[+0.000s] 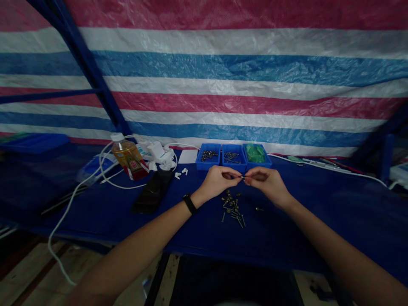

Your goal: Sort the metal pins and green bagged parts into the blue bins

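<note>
My left hand (pixel 219 181) and my right hand (pixel 263 182) meet in the middle of the blue-covered table (pixel 306 204), their fingertips pinching a small metal fastener (pixel 242 177) from either side. Its exact form is too small to tell. Just below my hands lies a loose pile of metal screws and nuts (pixel 232 208). A single screw (pixel 259 209) lies apart to its right. Several blue plastic bins stand just beyond my fingers: one of dark nuts (pixel 208 156), one of long screws (pixel 234 157), one of green plastic (pixel 256 153).
To the left lie a plastic bottle of amber liquid (pixel 129 156), a black flat case (pixel 153 191), white earbuds (pixel 180 172) and a looping white cable (pixel 86 187). A striped tarpaulin (pixel 223 76) hangs behind the table, with a blue metal frame bar (pixel 92 72) at left.
</note>
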`<state>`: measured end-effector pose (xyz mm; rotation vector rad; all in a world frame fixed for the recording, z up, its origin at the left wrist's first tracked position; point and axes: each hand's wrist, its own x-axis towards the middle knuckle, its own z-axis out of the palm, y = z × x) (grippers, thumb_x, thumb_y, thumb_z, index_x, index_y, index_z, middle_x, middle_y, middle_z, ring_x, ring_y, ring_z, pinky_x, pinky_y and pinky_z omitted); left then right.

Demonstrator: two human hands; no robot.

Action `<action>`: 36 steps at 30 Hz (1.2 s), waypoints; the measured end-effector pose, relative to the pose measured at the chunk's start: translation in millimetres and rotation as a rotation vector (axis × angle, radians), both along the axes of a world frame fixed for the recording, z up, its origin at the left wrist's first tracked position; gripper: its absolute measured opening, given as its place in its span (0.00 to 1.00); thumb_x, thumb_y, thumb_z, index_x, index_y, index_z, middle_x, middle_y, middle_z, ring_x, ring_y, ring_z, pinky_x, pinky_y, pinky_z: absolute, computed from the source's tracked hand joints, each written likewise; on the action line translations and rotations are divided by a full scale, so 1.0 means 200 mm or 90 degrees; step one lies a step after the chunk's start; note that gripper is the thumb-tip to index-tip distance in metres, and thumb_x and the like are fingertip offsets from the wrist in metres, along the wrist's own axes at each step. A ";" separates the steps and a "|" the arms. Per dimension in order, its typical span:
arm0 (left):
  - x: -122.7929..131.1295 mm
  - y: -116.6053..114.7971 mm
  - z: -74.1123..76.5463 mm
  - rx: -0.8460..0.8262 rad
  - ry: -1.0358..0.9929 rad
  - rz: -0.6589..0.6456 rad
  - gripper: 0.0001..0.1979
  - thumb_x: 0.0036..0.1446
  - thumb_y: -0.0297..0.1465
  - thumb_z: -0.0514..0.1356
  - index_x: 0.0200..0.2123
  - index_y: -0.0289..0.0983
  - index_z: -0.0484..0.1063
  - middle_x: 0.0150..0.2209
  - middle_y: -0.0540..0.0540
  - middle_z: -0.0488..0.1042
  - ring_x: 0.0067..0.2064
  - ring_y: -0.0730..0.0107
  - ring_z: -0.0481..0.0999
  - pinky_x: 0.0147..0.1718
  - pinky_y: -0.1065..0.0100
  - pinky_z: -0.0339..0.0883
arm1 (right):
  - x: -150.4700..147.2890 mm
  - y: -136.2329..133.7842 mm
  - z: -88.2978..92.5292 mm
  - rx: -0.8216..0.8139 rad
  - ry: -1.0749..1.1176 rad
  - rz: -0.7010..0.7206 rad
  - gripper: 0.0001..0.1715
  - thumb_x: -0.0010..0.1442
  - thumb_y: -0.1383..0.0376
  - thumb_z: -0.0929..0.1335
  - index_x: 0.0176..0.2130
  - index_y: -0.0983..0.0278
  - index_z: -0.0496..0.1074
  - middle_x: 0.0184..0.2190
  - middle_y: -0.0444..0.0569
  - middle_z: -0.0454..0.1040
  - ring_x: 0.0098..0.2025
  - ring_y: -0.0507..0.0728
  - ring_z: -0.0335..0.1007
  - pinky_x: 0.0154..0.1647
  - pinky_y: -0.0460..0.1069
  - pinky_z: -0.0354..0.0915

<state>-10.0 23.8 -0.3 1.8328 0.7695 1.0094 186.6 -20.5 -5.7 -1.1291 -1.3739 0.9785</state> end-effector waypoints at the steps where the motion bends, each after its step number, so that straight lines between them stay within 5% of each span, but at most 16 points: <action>1: 0.00 0.00 0.00 -0.005 -0.020 -0.011 0.10 0.50 0.32 0.70 0.37 0.35 0.83 0.29 0.47 0.80 0.28 0.75 0.72 0.26 0.73 0.61 | 0.00 0.00 0.01 -0.013 0.032 0.001 0.18 0.42 0.56 0.80 0.30 0.62 0.78 0.28 0.47 0.80 0.32 0.57 0.78 0.39 0.53 0.74; 7: 0.00 0.00 0.00 -0.057 -0.088 -0.080 0.13 0.49 0.33 0.71 0.39 0.35 0.81 0.31 0.47 0.79 0.30 0.75 0.73 0.30 0.71 0.65 | 0.02 -0.02 0.06 -0.004 0.122 0.020 0.16 0.40 0.61 0.81 0.31 0.60 0.79 0.28 0.43 0.79 0.32 0.54 0.77 0.41 0.53 0.73; 17: -0.01 -0.03 0.03 -0.100 -0.111 -0.097 0.13 0.48 0.32 0.72 0.36 0.34 0.79 0.33 0.46 0.80 0.32 0.73 0.77 0.33 0.70 0.70 | 0.04 -0.02 0.05 0.050 -0.018 0.019 0.14 0.44 0.58 0.79 0.31 0.60 0.79 0.29 0.46 0.80 0.32 0.56 0.77 0.36 0.53 0.75; 25: 0.00 -0.04 0.03 -0.048 -0.064 -0.058 0.10 0.49 0.30 0.71 0.35 0.33 0.79 0.31 0.48 0.80 0.29 0.76 0.75 0.30 0.74 0.68 | 0.03 -0.04 0.07 0.120 -0.014 -0.001 0.12 0.47 0.58 0.79 0.32 0.60 0.79 0.32 0.47 0.79 0.34 0.56 0.77 0.39 0.53 0.75; 36: 0.00 -0.06 0.02 0.011 -0.017 -0.037 0.09 0.52 0.32 0.70 0.37 0.34 0.81 0.28 0.48 0.79 0.28 0.75 0.74 0.28 0.73 0.68 | 0.02 -0.03 0.04 0.092 -0.068 -0.007 0.15 0.47 0.55 0.78 0.32 0.61 0.79 0.31 0.49 0.81 0.33 0.58 0.79 0.39 0.54 0.76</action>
